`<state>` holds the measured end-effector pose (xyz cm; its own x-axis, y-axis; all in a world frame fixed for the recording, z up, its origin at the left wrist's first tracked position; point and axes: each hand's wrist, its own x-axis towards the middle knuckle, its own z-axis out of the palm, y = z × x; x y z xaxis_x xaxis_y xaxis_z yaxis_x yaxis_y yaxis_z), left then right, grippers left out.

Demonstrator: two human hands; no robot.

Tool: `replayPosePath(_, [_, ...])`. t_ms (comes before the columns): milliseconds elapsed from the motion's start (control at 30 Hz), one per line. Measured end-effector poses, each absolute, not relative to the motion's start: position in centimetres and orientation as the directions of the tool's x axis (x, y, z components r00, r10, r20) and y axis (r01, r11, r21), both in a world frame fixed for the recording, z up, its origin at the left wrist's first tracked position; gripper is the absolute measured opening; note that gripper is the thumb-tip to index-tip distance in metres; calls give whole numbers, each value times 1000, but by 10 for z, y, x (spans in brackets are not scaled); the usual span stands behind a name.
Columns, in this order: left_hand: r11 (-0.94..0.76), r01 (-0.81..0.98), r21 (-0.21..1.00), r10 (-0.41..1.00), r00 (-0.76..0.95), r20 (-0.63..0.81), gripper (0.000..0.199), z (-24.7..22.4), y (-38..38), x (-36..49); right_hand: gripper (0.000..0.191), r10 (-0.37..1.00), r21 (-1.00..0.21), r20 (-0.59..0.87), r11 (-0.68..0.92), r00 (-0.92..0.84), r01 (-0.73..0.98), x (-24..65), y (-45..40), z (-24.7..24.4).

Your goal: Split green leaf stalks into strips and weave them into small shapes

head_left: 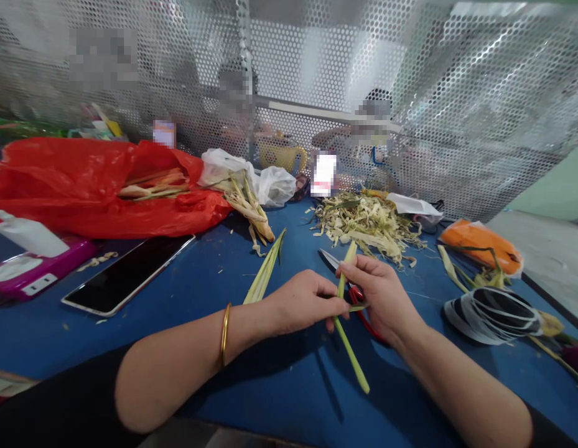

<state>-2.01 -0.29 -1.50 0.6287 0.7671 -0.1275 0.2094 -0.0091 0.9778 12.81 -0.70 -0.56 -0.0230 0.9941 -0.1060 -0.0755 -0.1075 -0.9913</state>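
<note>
A long pale green stalk (pixel 351 357) slants between my two hands above the blue table (pixel 274 398). My left hand (pixel 310 303) pinches it around its middle, with a thin strip at the fingertips. Closer to the stalk's upper end, my right hand (pixel 379 292) has its fingers closed on it. Red-handled scissors (pixel 329 259) lie partly under my right hand, blades pointing to the upper left. Several flat green leaf strips (pixel 265 274) rest behind my left forearm.
Shredded husk (pixel 368 224) is heaped behind my hands. A red bag (pixel 83 186), husk bundle (pixel 251 208) and phone (pixel 130 274) are on the left. On the right are an orange packet (pixel 482 246) and a white-banded black roll (pixel 491 314). Perforated metal panels (pixel 316 68) stand behind.
</note>
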Motion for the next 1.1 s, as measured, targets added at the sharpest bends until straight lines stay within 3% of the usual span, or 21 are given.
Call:
replayPosePath(100, [-38, 264, 964, 788, 601, -134, 21, -14, -5, -19, 27, 999, -998, -53, -53, -10, 16, 130, -3, -11])
replayPosePath(200, [77, 229, 970, 805, 559, -196, 25, -13, -3, -18, 23, 983, -913, 183, 168, 6, 371, 140, 3, -6])
replayPosePath(233, [141, 187, 972, 815, 535, -221, 28, -12, -1, -18, 19, 942, -806, 337, 282, 11, 520, 144, 4, -2])
replayPosePath(300, [272, 61, 960, 834, 482, -267, 35, -11, 5, -20, 15, 754, -461, 654, 464, -64, 757, 152, 2, 8])
replayPosePath(367, [387, -78, 919, 840, 439, -317, 40, -10, 12, -22, 17, 570, -110, 770, 561, -287, 820, 155, -5, 17])
replayPosePath(467, [464, -219, 858, 844, 403, -353, 41, -8, 19, -27, 22, 341, 329, 606, 716, -719, 616, 150, -17, 20])
replayPosePath(533, [465, -265, 845, 850, 400, -343, 40, -8, 19, -28, 29, 289, 443, 425, 760, -858, 476, 142, -22, 15])
replayPosePath(633, [465, -284, 839, 840, 442, -316, 32, -9, 16, -26, 33, 379, 445, 266, 767, -886, 462, 130, -22, 0])
replayPosePath(733, [447, -286, 847, 841, 457, -290, 26, -13, 15, -22, 21, 434, 450, 248, 740, -866, 499, 126, -17, -14])
replayPosePath(833, [417, -286, 863, 868, 407, -285, 21, -16, 14, -20, 17, 456, 361, 308, 756, -835, 546, 127, -15, -19])
replayPosePath(967, [378, -271, 885, 885, 386, -260, 17, -17, 13, -19, 25, 420, 210, 421, 817, -804, 536, 128, -19, -13])
replayPosePath(1100, [337, -293, 895, 905, 364, -222, 12, -17, 10, -17, 29, 397, 137, 487, 844, -778, 518, 121, -26, -13])
